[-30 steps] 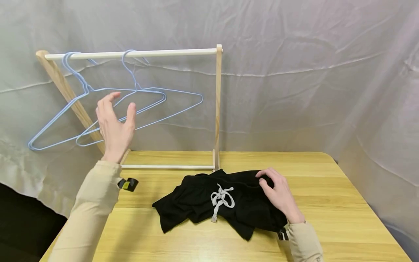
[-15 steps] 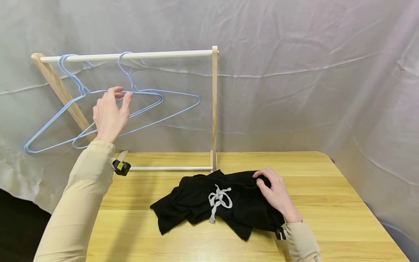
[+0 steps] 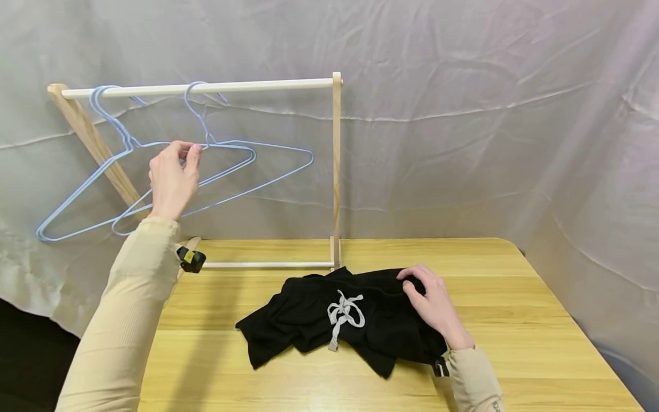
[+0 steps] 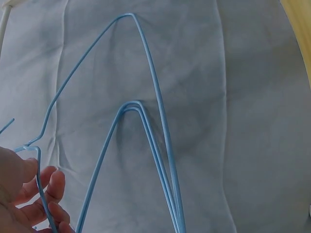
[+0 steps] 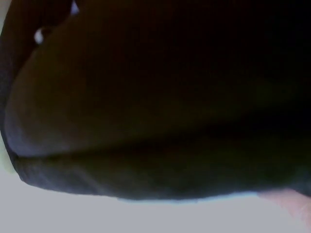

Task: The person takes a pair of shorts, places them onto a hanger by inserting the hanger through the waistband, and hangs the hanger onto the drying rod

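Head view: our left grip (image 3: pixel 173 178) pinches the front blue hanger (image 3: pixel 268 144) just beside its neck, rail (image 3: pixel 268 86) above; our right grip (image 3: pixel 435 300) lies loosely spread on the black garment (image 3: pixel 376 312). We'd raise the hook clear before pulling. Left wrist: we get fingers (image 4: pixel 56 187) behind the wire, hidden from the head. Right wrist: mostly dark cloth.
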A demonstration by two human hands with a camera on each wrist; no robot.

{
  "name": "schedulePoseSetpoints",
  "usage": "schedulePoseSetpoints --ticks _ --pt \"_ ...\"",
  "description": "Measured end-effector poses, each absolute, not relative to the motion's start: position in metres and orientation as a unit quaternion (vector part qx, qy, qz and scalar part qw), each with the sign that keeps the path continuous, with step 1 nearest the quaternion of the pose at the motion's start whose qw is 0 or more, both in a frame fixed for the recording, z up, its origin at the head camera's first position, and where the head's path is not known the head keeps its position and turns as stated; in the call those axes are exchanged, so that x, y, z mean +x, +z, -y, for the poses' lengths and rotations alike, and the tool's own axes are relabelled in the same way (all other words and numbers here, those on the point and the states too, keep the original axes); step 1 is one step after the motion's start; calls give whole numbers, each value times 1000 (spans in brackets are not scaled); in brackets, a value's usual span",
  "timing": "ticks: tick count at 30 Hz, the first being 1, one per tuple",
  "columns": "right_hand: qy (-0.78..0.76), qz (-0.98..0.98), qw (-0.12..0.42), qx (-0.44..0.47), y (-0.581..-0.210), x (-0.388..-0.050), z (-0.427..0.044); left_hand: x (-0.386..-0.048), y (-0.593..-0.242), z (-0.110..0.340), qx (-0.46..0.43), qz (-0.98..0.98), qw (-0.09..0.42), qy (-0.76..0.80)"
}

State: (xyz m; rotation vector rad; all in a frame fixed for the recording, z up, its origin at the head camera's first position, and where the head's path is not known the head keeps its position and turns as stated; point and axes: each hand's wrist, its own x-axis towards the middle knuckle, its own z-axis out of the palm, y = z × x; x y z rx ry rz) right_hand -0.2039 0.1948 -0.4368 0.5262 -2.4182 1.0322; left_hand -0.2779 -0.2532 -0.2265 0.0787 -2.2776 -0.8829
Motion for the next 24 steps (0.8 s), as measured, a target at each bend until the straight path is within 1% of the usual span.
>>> schedulePoseSetpoints --ticks 14,24 --pt "375 879 227 191 -436 -204 -195 -281 -227 249 16 863 364 -349" --pt "377 875 231 197 -437 -205 -195 -285 -217 244 53 820 429 -375"
